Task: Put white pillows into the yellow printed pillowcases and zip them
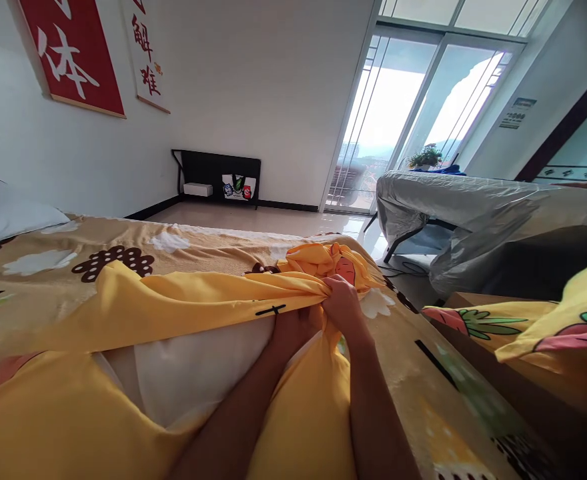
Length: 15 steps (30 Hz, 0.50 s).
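Observation:
A yellow pillowcase (188, 300) with a black mark near its edge lies stretched across the bed, its opening facing me. Inside the opening shows a white pillow (198, 373), partly covered by the yellow cloth. My right hand (342, 303) is closed on bunched cloth of the pillowcase at the far right end of the opening. Reaching into the opening, my left hand (296, 327) is beside the right one, under the stretched edge; its fingers are hidden by the cloth. Beyond both hands, a crumpled yellow heap with a pink carrot print (346, 267) rests on the bed.
Under everything is a tan patterned blanket (393, 373). A white pillow (8, 210) lies at far left. On the right are yellow printed cushions (573, 320) on a brown box (473, 300), and a plastic-covered table (473, 193). A black shelf (218, 163) stands by the wall.

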{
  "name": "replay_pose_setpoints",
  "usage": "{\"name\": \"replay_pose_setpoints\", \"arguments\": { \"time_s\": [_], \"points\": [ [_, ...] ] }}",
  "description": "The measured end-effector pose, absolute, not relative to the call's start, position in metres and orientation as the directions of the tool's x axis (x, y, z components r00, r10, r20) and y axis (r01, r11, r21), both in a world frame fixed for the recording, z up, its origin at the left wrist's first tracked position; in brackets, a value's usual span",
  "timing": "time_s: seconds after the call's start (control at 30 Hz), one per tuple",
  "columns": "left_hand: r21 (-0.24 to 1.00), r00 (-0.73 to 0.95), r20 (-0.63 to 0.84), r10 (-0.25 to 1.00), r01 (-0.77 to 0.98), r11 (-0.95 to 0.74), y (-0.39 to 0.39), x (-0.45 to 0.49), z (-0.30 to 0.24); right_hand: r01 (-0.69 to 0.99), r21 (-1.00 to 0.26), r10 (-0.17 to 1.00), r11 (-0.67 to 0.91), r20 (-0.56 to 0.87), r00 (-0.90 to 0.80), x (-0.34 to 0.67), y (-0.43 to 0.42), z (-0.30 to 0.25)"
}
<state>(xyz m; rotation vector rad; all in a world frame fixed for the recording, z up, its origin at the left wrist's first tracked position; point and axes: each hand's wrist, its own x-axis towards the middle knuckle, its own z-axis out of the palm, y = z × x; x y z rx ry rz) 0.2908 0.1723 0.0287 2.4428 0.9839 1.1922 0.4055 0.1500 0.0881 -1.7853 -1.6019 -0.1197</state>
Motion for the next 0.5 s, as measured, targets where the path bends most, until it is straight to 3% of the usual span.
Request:
{"name": "replay_pose_setpoints", "arguments": {
  "time_s": [0.1,0.23,0.5],
  "points": [
    [0.443,0.49,0.574,0.656,0.487,-0.752,0.179,0.291,0.028,0.92,-0.389,0.81,0.049,0.555,0.192,0.406,0.154,0.084],
    [0.473,0.435,0.582,0.687,0.507,-0.721,0.183,0.293,0.032,0.927,-0.373,0.829,0.041,0.531,0.177,0.407,0.161,0.078],
    [0.689,0.359,0.548,0.755,0.318,-0.651,0.187,0.289,0.019,0.929,-0.361,0.883,-0.076,0.409,0.231,0.406,0.163,0.073]
  ]
}}
